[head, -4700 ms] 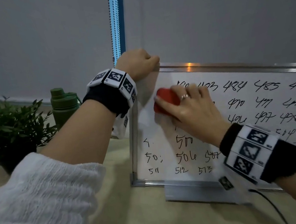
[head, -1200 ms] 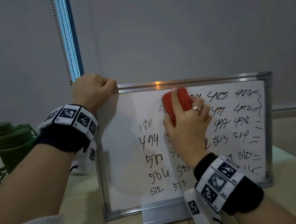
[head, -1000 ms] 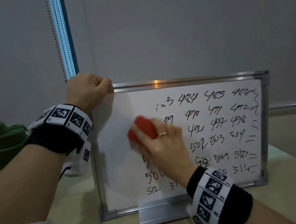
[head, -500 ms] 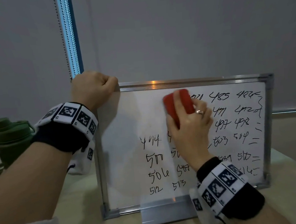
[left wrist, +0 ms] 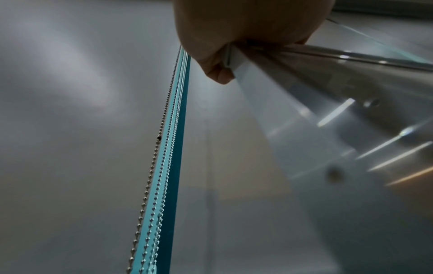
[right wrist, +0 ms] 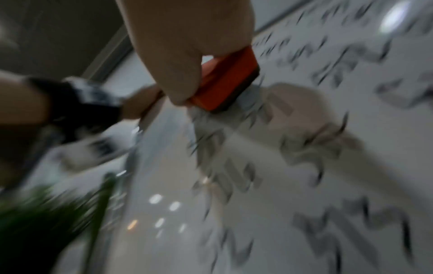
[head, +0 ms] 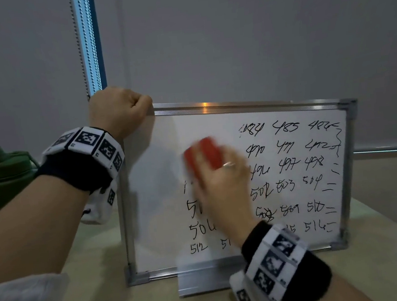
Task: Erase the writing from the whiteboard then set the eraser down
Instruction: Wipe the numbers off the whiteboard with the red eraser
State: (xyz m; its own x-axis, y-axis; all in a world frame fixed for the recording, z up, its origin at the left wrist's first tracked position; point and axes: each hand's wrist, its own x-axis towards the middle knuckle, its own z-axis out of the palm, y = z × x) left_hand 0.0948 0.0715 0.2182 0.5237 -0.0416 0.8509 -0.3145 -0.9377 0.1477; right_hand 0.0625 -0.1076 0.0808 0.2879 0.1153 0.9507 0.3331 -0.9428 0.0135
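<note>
the whiteboard point(head: 163, 203) is standing upright on the beige table point(head: 105, 295), propped on a metal foot at its lower edge, and everything else is best placed against it. the left hand point(head: 119, 109) is sitting at the board's top left corner, its fingers curled over the metal frame and gripping it; the left wrist view is showing the fist point(left wrist: 246, 27) wrapped round that same corner of the frame.

the right hand point(head: 223, 187) is lying against the board's face, a little left of its middle and above half height, blurred in the head view. it is holding the red eraser point(head: 204, 153), with the thumb on one side and the fingers curled over the top. in the right wrist view the eraser point(right wrist: 228, 81) is showing its dark felt side pressed flat to the white surface, the thumb clamped along its near edge.

the writing point(head: 294, 164), rows of black handwritten numbers, is filling the right half of the board and running down to its lower rows, with a few numbers sitting in the lower part just left of the right hand. the upper left part of the board is showing plain white.

a green bottle point(head: 1, 171) is standing on the table well to the left of the board, behind the left forearm. a bead chain point(head: 79, 40) is hanging beside a blue strip above the board's top left corner.
</note>
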